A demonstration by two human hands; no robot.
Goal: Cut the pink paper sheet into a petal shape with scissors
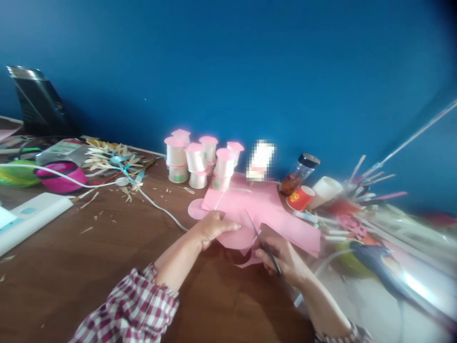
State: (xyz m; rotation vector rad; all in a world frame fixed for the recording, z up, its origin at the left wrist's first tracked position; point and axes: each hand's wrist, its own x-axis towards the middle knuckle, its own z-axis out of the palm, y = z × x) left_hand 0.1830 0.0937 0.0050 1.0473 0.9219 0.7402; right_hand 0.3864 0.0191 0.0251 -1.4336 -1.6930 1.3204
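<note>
My left hand (pixel 210 227) pinches a piece of pink paper (pixel 237 239) with a rounded edge, thumb on top. In my right hand (pixel 282 255) is a pair of scissors (pixel 266 247), its blades spread at the paper's right edge. A narrow pink offcut curls down below the blades beside my right fingers. Under and behind the held piece lie larger pink sheets (pixel 282 216). A pink paper disc (pixel 195 209) rests at their left edge. Beyond them stand several white paper cups (pixel 224 164), stacked and topped with pink paper.
A lidded jar (pixel 300 174), a red paper cup (pixel 302 197) and a white one (pixel 325 189) stand behind on the right. A glue gun (pixel 385 271) lies nearer me. At left are a power strip (pixel 39 216), a white cable (pixel 160 207) and a pink tape roll (pixel 60 176).
</note>
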